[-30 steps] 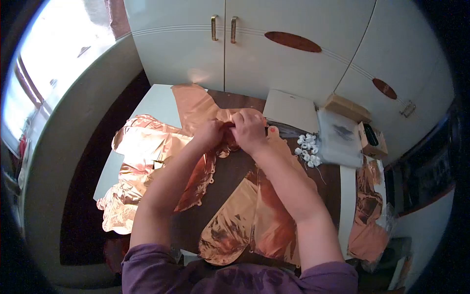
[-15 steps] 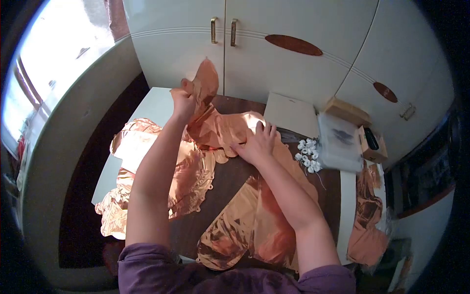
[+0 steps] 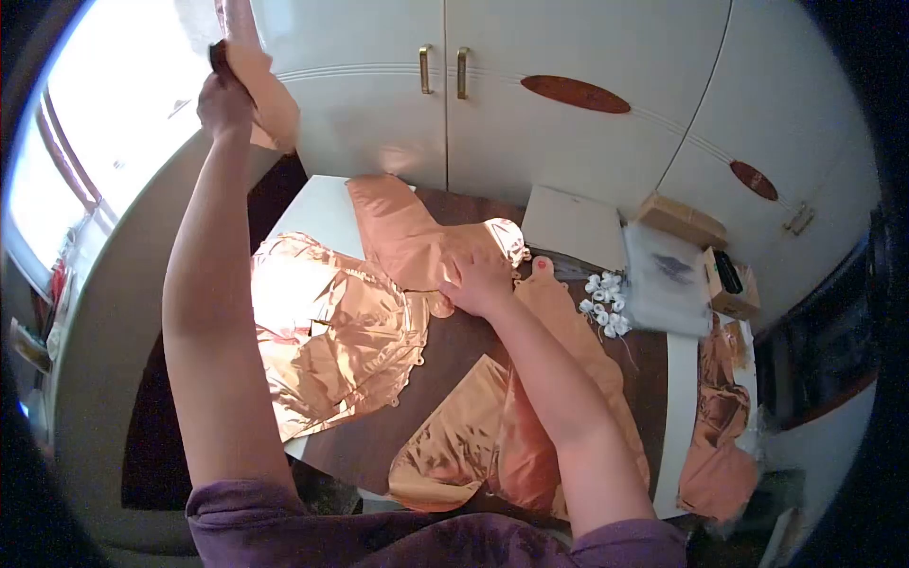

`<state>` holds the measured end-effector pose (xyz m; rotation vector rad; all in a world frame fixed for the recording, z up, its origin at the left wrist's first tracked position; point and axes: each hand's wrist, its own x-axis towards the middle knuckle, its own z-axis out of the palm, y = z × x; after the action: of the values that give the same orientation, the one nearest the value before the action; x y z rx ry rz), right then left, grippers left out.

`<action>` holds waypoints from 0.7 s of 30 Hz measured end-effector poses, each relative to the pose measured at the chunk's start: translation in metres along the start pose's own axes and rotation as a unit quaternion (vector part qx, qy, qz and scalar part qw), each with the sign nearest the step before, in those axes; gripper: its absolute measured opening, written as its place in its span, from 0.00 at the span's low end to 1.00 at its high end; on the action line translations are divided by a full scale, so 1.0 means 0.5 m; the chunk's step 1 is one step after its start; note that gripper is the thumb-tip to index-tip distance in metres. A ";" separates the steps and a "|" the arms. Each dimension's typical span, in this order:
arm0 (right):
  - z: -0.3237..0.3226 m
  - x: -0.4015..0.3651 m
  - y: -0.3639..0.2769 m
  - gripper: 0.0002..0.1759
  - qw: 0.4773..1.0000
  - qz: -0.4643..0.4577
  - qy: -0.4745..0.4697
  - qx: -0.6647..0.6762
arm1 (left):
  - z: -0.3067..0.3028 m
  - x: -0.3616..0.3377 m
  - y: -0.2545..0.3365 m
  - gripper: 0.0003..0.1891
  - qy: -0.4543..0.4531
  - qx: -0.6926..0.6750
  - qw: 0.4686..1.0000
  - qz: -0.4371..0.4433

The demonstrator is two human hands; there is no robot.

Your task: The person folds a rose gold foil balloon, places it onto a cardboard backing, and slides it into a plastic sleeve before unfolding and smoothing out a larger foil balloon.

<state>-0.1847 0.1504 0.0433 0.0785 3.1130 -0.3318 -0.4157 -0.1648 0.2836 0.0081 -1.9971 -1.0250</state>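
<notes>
While the left hand is raised high at eleven o'clock of the view, its fingers are closed tight around the end of a rose-gold foil piece, which hangs from the fist in front of the cupboard doors. The right hand lies low at the middle of the table, knuckles up and fingers bent down onto a flat foil balloon. Whether those fingers pinch the foil or only press on it cannot be told. That balloon stretches from the hand toward eleven o'clock, as far as the table's far edge. At nine o'clock of the right hand a wide crumpled foil sheet is spread out, touching the balloon and bright where the light from the window falls on it. More folded foil lies under the right forearm, at six o'clock of the table. At three o'clock of the right hand sits a cluster of small white pieces, just beside a clear plastic bag. A flat white box rests at one o'clock, with a cardboard box beyond it. Another heap of foil hangs off the table at four o'clock.
</notes>
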 end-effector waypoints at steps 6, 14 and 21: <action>-0.059 -0.039 0.021 0.51 0.913 -0.077 0.382 0.122 | -0.032 -0.219 0.162 0.14 -0.182 0.209 0.886 0.371; -0.374 -0.292 -0.028 0.50 0.956 -0.036 0.150 0.251 | -0.105 -0.546 0.334 0.05 -0.408 0.100 0.780 0.464; -0.310 -0.343 0.077 0.17 0.915 -0.051 0.110 0.386 | -0.115 -0.632 0.366 0.05 -0.344 -0.007 0.771 0.536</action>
<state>-0.0123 0.2126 0.1895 -0.0488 2.9647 -1.6272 -0.1140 0.0331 0.2025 -1.5340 -2.0550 -0.2473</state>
